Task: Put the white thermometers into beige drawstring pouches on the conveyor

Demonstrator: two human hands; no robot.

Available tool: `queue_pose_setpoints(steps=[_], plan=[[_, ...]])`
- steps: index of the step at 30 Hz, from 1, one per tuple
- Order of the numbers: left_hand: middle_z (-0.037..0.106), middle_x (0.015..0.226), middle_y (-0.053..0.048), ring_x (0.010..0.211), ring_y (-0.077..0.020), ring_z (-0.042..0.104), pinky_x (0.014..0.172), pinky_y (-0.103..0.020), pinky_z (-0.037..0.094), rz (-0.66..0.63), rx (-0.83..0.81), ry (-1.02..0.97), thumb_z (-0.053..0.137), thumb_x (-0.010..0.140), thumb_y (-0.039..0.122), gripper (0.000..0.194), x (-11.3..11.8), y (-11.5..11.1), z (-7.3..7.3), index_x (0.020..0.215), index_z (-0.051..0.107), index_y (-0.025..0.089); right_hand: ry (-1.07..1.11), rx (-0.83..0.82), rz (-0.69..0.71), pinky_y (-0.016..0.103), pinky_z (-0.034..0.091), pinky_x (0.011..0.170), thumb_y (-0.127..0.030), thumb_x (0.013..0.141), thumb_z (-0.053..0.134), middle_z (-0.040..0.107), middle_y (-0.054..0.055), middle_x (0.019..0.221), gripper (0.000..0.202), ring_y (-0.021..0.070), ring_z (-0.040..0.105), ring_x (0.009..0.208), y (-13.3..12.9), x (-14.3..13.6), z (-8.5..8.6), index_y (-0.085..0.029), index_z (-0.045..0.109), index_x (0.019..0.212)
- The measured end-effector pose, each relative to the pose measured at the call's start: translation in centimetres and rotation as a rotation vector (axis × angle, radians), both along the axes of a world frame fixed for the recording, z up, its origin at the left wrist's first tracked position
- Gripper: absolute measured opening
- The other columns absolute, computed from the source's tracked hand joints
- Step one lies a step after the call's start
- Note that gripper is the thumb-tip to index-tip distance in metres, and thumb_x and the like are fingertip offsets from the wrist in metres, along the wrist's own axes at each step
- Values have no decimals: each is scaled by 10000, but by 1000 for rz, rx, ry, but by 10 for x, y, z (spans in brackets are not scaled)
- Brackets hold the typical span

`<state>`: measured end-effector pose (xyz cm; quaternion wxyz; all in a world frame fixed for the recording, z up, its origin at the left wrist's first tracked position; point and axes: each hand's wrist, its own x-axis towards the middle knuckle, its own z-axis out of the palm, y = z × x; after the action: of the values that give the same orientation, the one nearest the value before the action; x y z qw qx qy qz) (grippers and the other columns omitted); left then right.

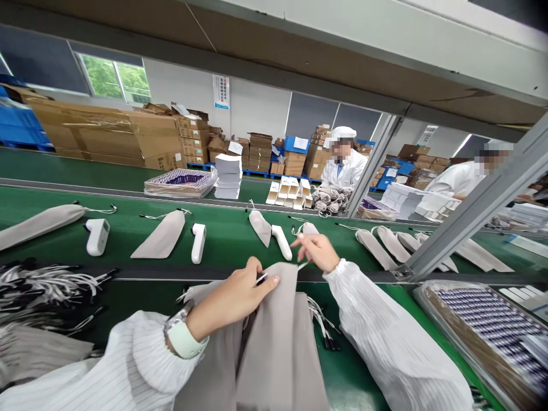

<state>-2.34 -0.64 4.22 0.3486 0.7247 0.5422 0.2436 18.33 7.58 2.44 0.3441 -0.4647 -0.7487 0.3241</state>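
My left hand (237,297) grips the top edge of a grey fabric drawstring pouch (278,342) that lies on a pile of such pouches in front of me. My right hand (315,249) pinches the pouch's drawstring near its mouth, just above the belt edge. On the green conveyor belt (128,228) beyond lie several pairs of a grey pouch (162,240) and a white handheld thermometer (198,242); another thermometer (281,241) lies close to my right hand.
A heap of cords and pouches (38,297) lies at my left. At right stands a tray of small cells (492,325) and a slanted metal post (471,211). Two people in white coats work across the line among white boxes (228,176) and cartons.
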Motion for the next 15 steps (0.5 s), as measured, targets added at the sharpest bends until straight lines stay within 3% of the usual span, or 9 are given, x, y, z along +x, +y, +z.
queue_pose_setpoints(steps=[2,4,7,9,11,13,15], plan=[[367,503,55,454,-94,340,441,-205,230,-91,-198,1,372,753,546,414,-3,-2,10,714,533,166,-41,249,-209,222,360,490,-527,771,383,497,-1,435,461,89,434,422,12,13,-7,-146,594,619],[279,425,76,384,-66,227,403,-199,175,-169,-302,-123,351,772,532,439,-4,-5,22,648,545,157,-109,372,-256,237,366,522,-492,777,393,487,-2,412,440,102,448,431,21,24,-12,-160,567,546],[180,392,101,369,-52,95,373,-195,99,-142,-353,-390,358,800,482,392,-1,-11,34,630,511,162,-89,402,-233,240,367,527,-477,795,358,499,6,438,451,105,452,446,27,33,-12,-159,560,548],[162,395,105,373,-50,77,371,-193,87,-108,-339,-507,373,809,462,370,1,-13,36,633,501,164,-11,306,-196,230,359,495,-493,797,338,492,2,444,459,99,443,438,25,32,-7,-147,576,614],[181,409,101,380,-49,115,380,-186,126,-80,-241,-564,380,819,446,353,2,-15,34,674,529,161,62,82,-51,210,334,442,-517,793,318,495,-4,463,477,87,423,420,17,24,-2,-132,592,726],[219,442,91,403,-54,176,407,-183,183,-50,-112,-582,366,833,435,339,3,-14,29,772,564,167,143,-166,224,193,329,427,-535,771,350,533,-3,550,477,77,433,444,2,7,3,-131,580,879],[260,486,77,436,-64,240,440,-186,234,-34,-12,-564,336,850,424,331,5,-12,25,896,564,188,240,-310,553,198,383,501,-503,693,508,568,5,722,455,85,494,569,-15,-14,6,-155,534,986]])
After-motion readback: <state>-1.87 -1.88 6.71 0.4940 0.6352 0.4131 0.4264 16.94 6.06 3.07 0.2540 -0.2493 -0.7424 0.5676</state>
